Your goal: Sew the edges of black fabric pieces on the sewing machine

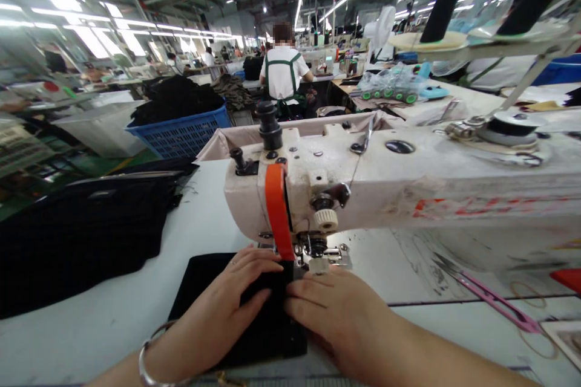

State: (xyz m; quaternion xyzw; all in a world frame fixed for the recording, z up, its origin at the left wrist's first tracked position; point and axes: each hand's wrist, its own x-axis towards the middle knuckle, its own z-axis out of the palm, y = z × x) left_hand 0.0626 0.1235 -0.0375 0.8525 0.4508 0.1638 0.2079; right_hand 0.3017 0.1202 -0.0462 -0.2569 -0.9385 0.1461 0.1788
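Observation:
A white sewing machine (390,193) with an orange strip on its head spans the view. Under its needle area lies a black piece of fabric (272,338). My left hand (227,296), with a silver bangle at the wrist, rests on the fabric left of the needle area, fingers apart and pressing flat. My right hand (336,308) lies at the fabric's right edge, just in front of the presser foot, its fingers close together and bent. Whether it pinches the fabric edge is hidden.
A pile of black fabric (91,224) covers the left of the table. Pink-handled snips (494,299) lie at the right. Beyond are a blue basket (181,133) of dark cloth, thread cones (447,3) and a seated person (284,72) facing away.

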